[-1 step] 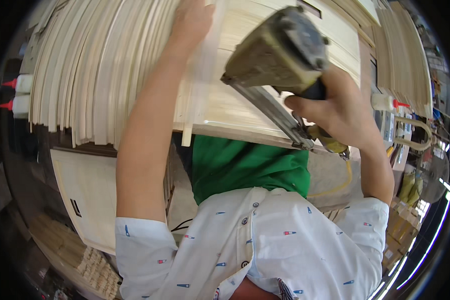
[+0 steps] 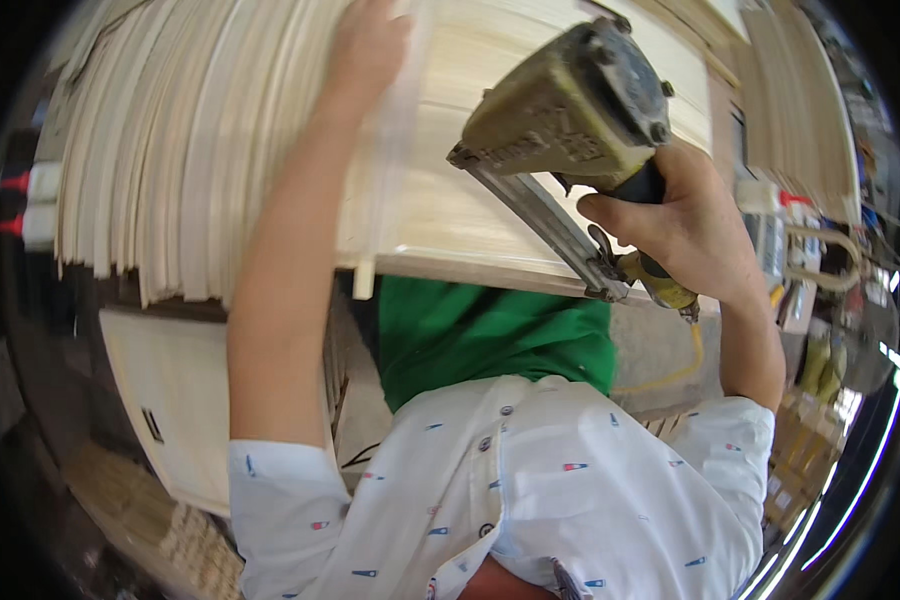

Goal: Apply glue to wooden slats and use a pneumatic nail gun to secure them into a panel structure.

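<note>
My right hand [image 2: 695, 225] is wrapped round the handle of a pneumatic nail gun [image 2: 560, 125], a worn yellowish tool with a dark cap and a long metal magazine. It is held above the right part of a pale wooden panel [image 2: 490, 215]. My left hand [image 2: 368, 50] reaches to the top edge of the view, its fingers curled over a thin wooden strip [image 2: 365, 278]. The strip runs along the panel's left side, and its near end sticks out past the panel's edge. Motion smears this hand and strip, and the fingertips cannot be made out.
A dense row of wooden strips [image 2: 170, 170] lies left of the panel, beside two white glue bottles [image 2: 40, 205] with red tips. More stacked boards [image 2: 800, 110] stand at the right. A yellow air hose [image 2: 695, 360] hangs from the nail gun. Below left is a pale cabinet panel [image 2: 165, 400].
My left hand and the thin strip have shifted slightly left. The nail gun has moved a little right and down, still in my right hand. The whole view has drifted slightly.
</note>
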The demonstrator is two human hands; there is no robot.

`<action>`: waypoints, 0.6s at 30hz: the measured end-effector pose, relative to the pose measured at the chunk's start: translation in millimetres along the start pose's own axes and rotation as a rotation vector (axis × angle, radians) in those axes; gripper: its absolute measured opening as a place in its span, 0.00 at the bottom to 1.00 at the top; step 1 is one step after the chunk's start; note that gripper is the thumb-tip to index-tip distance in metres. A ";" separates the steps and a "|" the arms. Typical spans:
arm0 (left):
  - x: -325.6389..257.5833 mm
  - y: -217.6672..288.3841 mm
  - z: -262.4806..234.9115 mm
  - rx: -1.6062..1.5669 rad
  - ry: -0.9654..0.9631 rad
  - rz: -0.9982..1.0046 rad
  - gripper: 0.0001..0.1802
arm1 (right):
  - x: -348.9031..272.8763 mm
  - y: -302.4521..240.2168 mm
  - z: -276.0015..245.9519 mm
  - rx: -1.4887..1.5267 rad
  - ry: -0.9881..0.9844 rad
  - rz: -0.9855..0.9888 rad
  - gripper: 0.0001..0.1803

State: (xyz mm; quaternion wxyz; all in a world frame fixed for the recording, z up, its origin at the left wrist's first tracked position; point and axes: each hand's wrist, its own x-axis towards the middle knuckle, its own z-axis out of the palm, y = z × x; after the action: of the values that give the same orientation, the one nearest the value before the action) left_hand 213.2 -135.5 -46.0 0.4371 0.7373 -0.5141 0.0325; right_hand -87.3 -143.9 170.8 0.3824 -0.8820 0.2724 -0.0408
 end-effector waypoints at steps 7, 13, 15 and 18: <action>-4.5 -4.7 -16.4 0.145 -0.079 -0.036 0.22 | -105.4 104.0 -76.2 0.238 0.367 0.570 0.14; -3.8 0.8 -31.0 0.190 -0.098 -0.107 0.20 | -197.7 211.3 -104.7 0.506 0.665 0.656 0.14; -18.7 -19.7 -35.7 0.376 -0.087 -0.055 0.20 | -204.7 246.1 -108.1 0.565 0.705 0.678 0.14; -30.0 -24.2 -23.1 0.844 -0.089 0.122 0.17 | -224.7 303.9 -111.0 0.648 0.695 0.709 0.13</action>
State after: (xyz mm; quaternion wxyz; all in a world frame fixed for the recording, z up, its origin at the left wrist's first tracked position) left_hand 227.4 -95.8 -61.6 0.0717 0.8203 -0.5170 0.2339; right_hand -445.6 -271.2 67.8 0.5110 -0.5103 0.6334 -0.2780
